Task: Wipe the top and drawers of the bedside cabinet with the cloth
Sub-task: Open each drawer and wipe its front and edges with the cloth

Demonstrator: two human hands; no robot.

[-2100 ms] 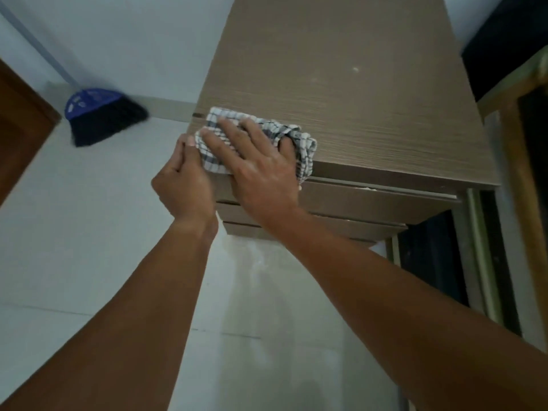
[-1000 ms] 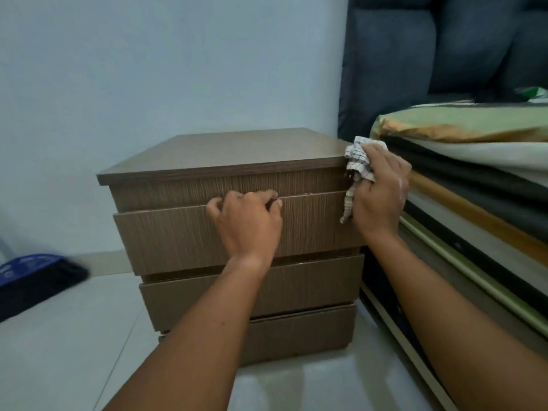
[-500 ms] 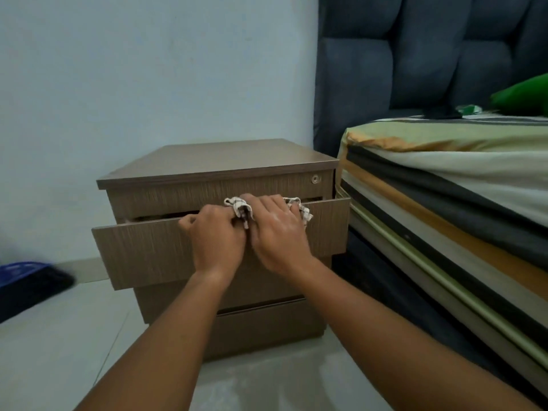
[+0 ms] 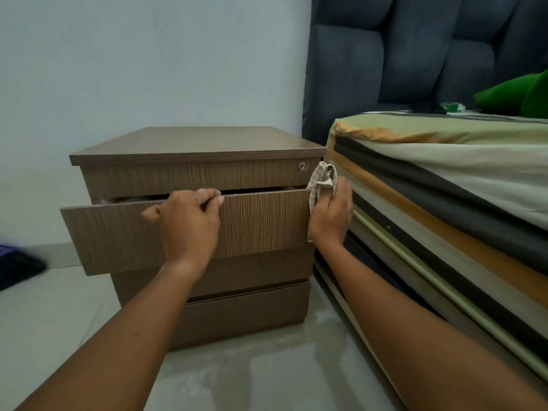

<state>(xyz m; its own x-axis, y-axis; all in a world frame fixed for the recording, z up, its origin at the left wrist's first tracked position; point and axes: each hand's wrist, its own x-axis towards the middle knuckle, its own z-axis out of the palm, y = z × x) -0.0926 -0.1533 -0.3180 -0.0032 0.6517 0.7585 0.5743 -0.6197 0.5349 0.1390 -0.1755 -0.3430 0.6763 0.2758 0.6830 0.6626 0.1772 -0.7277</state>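
Note:
The brown wood-grain bedside cabinet [image 4: 195,143] stands on the floor against the wall. Its second drawer [image 4: 112,229] is pulled out a little way; the drawers below are closed. My left hand [image 4: 186,221] grips the top edge of that drawer front, fingers hooked over it. My right hand [image 4: 330,215] is at the drawer's right end and holds the checked cloth [image 4: 321,179] bunched up against the corner. A small round lock [image 4: 302,166] sits on the top panel, just left of the cloth.
A bed with a striped sheet [image 4: 444,161] and a dark padded headboard [image 4: 415,54] stands close on the cabinet's right, leaving a narrow gap. A green pillow [image 4: 516,96] lies on it. A blue broom head [image 4: 14,265] rests on the tiled floor at the left.
My right hand has slid with the cloth from the middle of the drawer's top edge to its right end. My left hand stays on the drawer edge.

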